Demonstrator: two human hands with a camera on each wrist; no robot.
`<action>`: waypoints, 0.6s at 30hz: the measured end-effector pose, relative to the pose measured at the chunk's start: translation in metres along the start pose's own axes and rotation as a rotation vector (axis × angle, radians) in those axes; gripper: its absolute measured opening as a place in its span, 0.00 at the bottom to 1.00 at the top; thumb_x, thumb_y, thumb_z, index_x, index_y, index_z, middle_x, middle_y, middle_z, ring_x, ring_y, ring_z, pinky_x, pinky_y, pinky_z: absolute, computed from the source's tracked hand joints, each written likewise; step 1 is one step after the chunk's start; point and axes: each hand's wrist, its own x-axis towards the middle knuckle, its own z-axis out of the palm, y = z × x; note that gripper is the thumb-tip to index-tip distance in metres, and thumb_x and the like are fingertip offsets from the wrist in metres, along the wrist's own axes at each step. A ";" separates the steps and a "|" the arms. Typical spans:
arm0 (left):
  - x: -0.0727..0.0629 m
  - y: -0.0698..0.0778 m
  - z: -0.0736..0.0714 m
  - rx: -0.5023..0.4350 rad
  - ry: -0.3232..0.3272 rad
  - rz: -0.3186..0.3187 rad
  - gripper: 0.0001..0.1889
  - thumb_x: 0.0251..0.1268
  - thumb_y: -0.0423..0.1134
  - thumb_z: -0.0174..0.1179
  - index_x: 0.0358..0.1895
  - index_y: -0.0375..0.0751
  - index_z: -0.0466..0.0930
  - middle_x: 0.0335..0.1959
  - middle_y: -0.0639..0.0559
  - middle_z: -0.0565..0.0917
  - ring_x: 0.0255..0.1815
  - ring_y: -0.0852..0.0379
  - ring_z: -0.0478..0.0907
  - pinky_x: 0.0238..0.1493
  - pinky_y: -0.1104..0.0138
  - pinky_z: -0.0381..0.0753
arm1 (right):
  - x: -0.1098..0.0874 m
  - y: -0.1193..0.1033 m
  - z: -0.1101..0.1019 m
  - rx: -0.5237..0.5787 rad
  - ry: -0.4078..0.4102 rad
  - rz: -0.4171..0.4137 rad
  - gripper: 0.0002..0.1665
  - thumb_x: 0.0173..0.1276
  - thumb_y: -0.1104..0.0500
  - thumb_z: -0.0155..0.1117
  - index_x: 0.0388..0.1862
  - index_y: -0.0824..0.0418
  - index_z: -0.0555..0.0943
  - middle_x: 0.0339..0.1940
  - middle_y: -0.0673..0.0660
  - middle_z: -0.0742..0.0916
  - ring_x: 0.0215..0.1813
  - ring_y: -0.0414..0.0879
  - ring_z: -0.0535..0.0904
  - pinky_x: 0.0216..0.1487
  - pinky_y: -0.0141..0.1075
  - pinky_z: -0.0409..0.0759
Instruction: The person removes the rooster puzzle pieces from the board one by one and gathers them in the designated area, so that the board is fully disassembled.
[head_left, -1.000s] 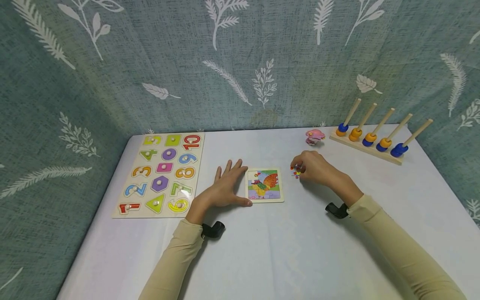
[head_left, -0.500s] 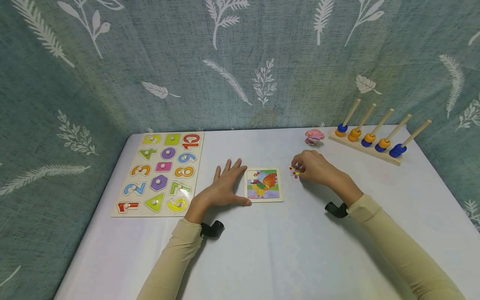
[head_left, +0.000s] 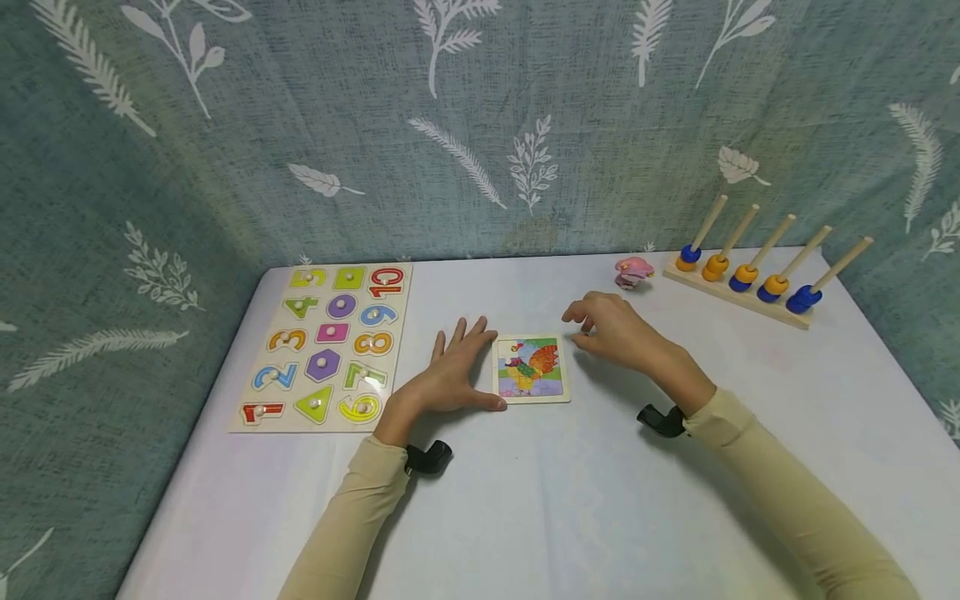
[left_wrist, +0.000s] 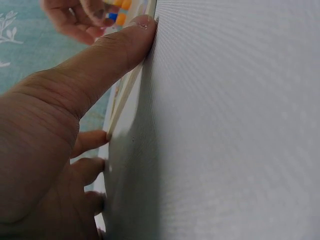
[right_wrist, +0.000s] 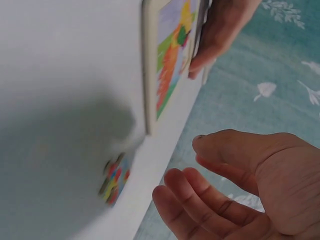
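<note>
- Head view: left hand [head_left: 444,382], fingers spread, touches the jigsaw [head_left: 532,371] at center.
- Right hand [head_left: 617,335], right of center, fingers loosely bent, appears to hold nothing.
- Right wrist view: puzzle piece [right_wrist: 115,179] lies lower left; fitting seems underway, calling for a pinch.

White table [head_left: 487,508] under puzzle [head_left: 532,369]; piece [right_wrist: 115,178]; number-board [head_left: 296,427]; figurine [head_left: 633,272]; abacus [head_left: 731,295]

Centre: cream-rimmed bird puzzle [head_left: 532,371], red-orange, yellow, green. Lower left, right-wrist view: loose piece [right_wrist: 115,179], red/yellow/blue. Left: cream number board [head_left: 345,350], multicoloured digits [head_left: 270,410]. Upper right: blue/orange beads [head_left: 690,253], pink toy [head_left: 633,272]. Top: teal backdrop [head_left: 360,125], white leaf print.
</note>
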 end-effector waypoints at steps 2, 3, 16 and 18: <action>0.000 0.000 0.000 -0.001 0.000 0.002 0.58 0.47 0.58 0.78 0.79 0.43 0.53 0.83 0.47 0.41 0.81 0.46 0.27 0.74 0.47 0.21 | 0.002 -0.005 0.001 0.017 -0.003 -0.010 0.15 0.63 0.67 0.69 0.49 0.68 0.85 0.42 0.62 0.86 0.43 0.54 0.83 0.41 0.45 0.82; 0.000 0.000 -0.001 0.001 -0.002 -0.001 0.59 0.47 0.58 0.78 0.80 0.44 0.53 0.83 0.47 0.41 0.81 0.46 0.26 0.74 0.47 0.21 | 0.004 -0.007 0.002 0.027 -0.007 -0.015 0.15 0.63 0.67 0.69 0.49 0.68 0.85 0.42 0.62 0.86 0.43 0.54 0.83 0.41 0.45 0.82; 0.000 -0.002 -0.001 0.009 -0.009 0.017 0.59 0.48 0.60 0.76 0.80 0.44 0.52 0.83 0.47 0.40 0.81 0.45 0.26 0.74 0.47 0.22 | 0.022 -0.036 0.024 0.040 -0.114 -0.077 0.18 0.63 0.65 0.72 0.52 0.66 0.85 0.44 0.59 0.87 0.37 0.45 0.84 0.48 0.46 0.81; 0.000 -0.002 -0.001 0.009 -0.008 0.021 0.59 0.48 0.60 0.77 0.80 0.44 0.52 0.83 0.47 0.40 0.81 0.44 0.26 0.74 0.46 0.22 | 0.023 -0.039 0.028 0.039 -0.125 -0.095 0.17 0.62 0.65 0.72 0.51 0.66 0.85 0.44 0.59 0.87 0.35 0.42 0.83 0.45 0.45 0.81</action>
